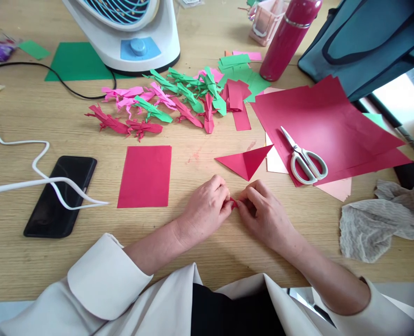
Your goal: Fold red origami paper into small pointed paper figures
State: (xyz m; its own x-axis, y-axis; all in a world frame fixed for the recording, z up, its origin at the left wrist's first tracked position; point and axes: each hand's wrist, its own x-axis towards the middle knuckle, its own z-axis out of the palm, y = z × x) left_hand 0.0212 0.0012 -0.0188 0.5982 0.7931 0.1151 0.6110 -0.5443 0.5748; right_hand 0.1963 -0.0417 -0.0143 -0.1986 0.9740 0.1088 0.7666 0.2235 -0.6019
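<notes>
Between my two hands is a small piece of folded red paper (pixel 234 203), mostly hidden by the fingers. My left hand (pixel 209 200) pinches its left end, and my right hand (pixel 263 207) pinches the right end. Just beyond the hands lies a red paper triangle (pixel 247 161) with a crease down its middle. A flat red paper rectangle (pixel 144 177) rests left of my left hand. Farther back, several folded paper figures (pixel 151 109) in pink, green and red are grouped together.
White-handled scissors (pixel 307 163) lie on large red sheets (pixel 333 126) at right, near a crumpled grey cloth (pixel 385 224). A phone (pixel 62 196) and white cable (pixel 41 163) are at left. Behind stand a fan (pixel 165 42), red bottle (pixel 286 42) and blue bag (pixel 361 42).
</notes>
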